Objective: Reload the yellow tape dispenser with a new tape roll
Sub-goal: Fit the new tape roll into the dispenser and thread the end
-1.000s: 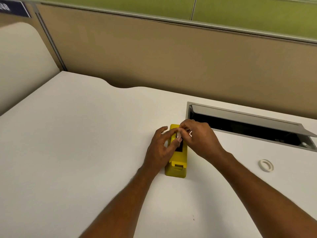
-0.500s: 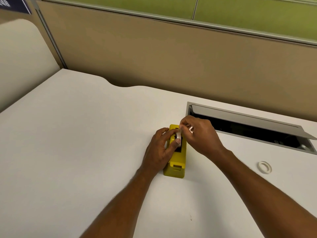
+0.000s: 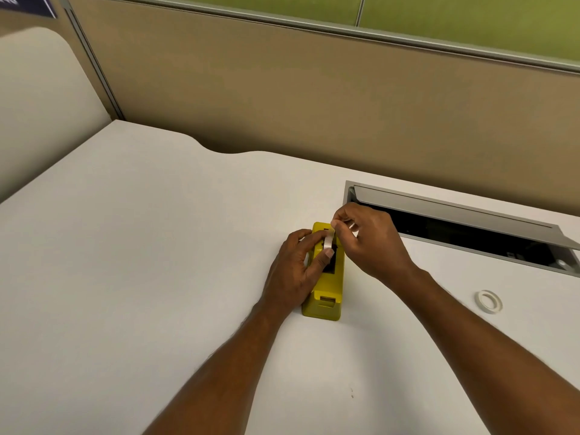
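Steady yellow tape dispenser with left hand gripping it; draw tape end, pinched in right hand, straight toward cutter.

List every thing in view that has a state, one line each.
yellow tape dispenser: flat on desk, steadied
tape roll: in the dispenser's slot
left hand: gripping dispenser
right hand: pinching the tape's end
spare ring: lying flat, untouched
desk hatch: open

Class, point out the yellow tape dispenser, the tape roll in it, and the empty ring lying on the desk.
yellow tape dispenser (image 3: 326, 291), head view, near top face.
tape roll (image 3: 328, 242), head view, outer white band.
empty ring (image 3: 488, 301), head view, its rim.
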